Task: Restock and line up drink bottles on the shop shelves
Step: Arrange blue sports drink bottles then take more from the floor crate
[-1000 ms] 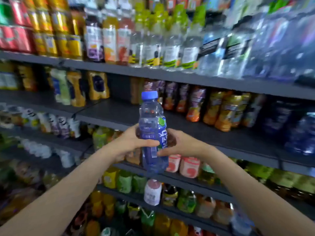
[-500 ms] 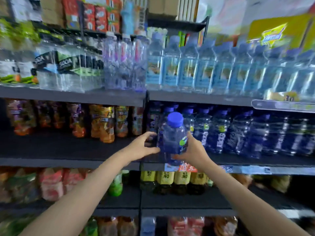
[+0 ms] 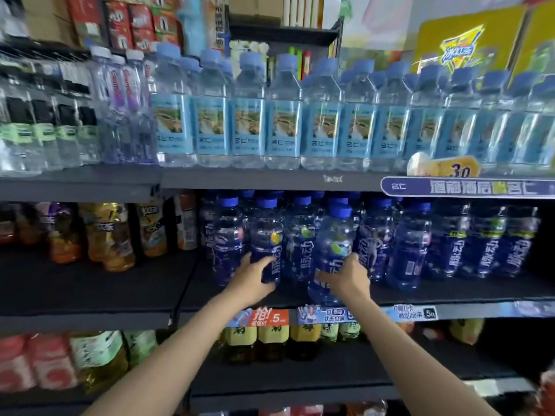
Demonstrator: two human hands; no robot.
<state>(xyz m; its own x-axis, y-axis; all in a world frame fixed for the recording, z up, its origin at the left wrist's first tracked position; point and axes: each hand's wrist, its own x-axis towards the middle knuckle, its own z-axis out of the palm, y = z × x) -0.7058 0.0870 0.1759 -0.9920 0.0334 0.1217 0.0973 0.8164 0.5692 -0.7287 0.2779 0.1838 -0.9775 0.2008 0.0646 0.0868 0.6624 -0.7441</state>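
- Right now I am seeing the right hand gripping a blue drink bottle, fingers wrapped around its lower body, at the near edge of the middle shelf.
- My left hand is closing its fingers around a neighbouring blue bottle just to the left.
- Matching bottles are standing in rows behind and to the right.
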